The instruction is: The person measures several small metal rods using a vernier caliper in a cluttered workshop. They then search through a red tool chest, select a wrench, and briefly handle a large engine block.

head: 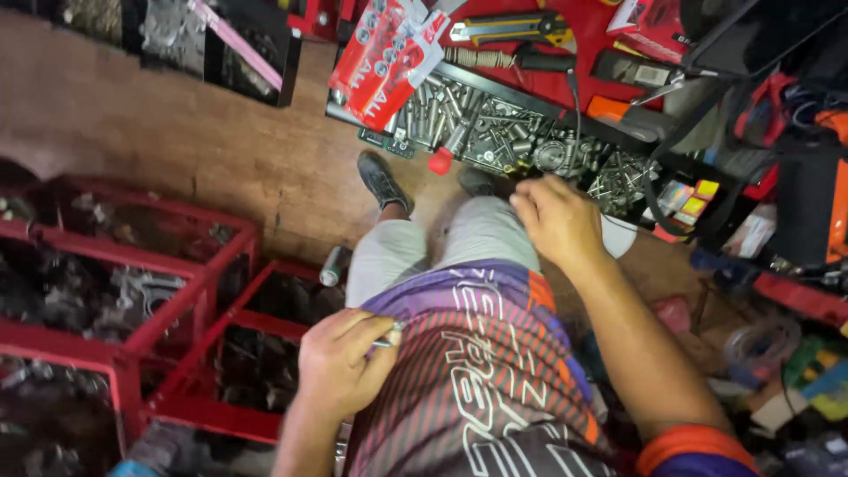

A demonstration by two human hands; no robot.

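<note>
Nearby, a small silvery metal piece [389, 338] sits pinched in the left hand [340, 362], held against the striped jersey [477, 371]. Farther right, the right hand [556, 219], fingers curled, reaches the near edge of the tray of bolts [495, 124]; whether it grips anything I cannot tell.

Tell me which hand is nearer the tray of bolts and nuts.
Right. The right hand reaches over the near edge of the tray of bolts and nuts. The left hand is down by the person's hip, pinching a small metal piece, well away from the tray.
</note>
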